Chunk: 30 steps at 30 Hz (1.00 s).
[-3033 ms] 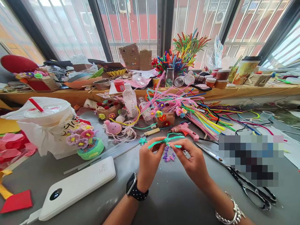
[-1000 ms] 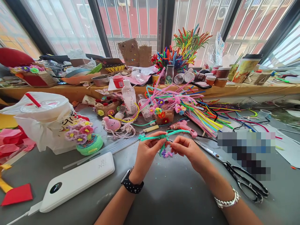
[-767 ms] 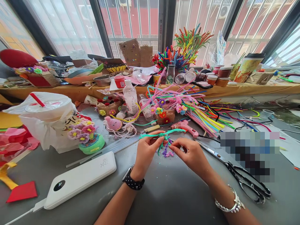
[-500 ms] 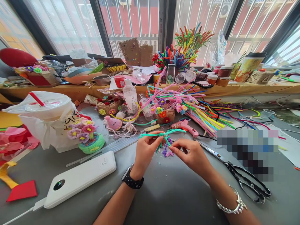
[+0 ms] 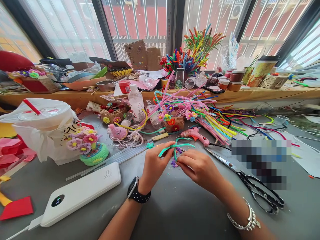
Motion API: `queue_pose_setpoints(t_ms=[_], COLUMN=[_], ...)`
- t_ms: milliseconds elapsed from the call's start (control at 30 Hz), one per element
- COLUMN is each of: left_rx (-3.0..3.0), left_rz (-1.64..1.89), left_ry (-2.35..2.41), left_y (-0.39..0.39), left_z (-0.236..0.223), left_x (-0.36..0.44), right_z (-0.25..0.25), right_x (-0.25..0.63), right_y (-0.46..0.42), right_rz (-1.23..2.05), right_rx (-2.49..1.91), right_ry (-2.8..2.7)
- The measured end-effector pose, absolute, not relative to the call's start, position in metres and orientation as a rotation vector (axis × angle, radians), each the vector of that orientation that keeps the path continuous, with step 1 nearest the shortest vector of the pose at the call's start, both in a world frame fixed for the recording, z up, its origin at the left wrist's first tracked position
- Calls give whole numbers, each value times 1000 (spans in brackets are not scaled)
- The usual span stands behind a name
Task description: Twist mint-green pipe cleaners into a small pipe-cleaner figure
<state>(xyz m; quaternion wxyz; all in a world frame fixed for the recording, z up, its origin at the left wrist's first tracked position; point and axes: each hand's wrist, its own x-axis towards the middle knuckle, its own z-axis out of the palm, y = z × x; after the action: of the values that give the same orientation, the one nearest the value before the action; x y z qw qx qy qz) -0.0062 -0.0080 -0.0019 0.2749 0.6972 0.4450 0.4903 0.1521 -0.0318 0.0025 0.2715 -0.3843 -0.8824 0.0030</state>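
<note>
Both my hands meet over the grey table, working a teal pipe cleaner (image 5: 183,145) that is crossed and twisted at its middle. My left hand (image 5: 155,166), with a black watch on the wrist, is closed and pinches the twist from the left. My right hand (image 5: 197,168), with a silver bracelet, is closed and pinches the same pipe cleaner from the right. A small purple pipe-cleaner piece (image 5: 173,163) lies on the table right under my fingers. A tiny teal bow (image 5: 149,145) rests just left of my left hand.
Black scissors (image 5: 260,193) lie right of my right hand. A pink glue gun (image 5: 196,135) and a heap of coloured pipe cleaners (image 5: 215,123) sit behind. A white power bank (image 5: 80,191), clear glue sticks (image 5: 120,158), a flower pot craft (image 5: 87,145) and a bagged drink cup (image 5: 45,125) stand left.
My hands have drawn closer together on the teal pipe cleaner, and its left end has bent in, so it now looks shorter and more crossed. The view has shifted slightly.
</note>
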Motion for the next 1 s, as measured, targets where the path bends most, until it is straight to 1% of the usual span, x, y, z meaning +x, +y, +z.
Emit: queue_pose_setpoints(t_ms=[167, 467, 667, 1000], left_rx=[1975, 2234, 2286, 2476], left_rz=[1278, 1346, 1355, 1211], left_ry=[1166, 1216, 1236, 1178], left_y=[-4, -4, -4, -6], left_z=[-1, -7, -7, -11], left_x=[-12, -5, -7, -7], right_z=[1, 2, 1, 7], right_x=[156, 156, 155, 157], right_y=[-30, -31, -32, -31], right_rz=[47, 124, 154, 226], right_rx=[-1044, -1041, -1030, -967], right_ry=[-2287, -2245, -2250, -2202])
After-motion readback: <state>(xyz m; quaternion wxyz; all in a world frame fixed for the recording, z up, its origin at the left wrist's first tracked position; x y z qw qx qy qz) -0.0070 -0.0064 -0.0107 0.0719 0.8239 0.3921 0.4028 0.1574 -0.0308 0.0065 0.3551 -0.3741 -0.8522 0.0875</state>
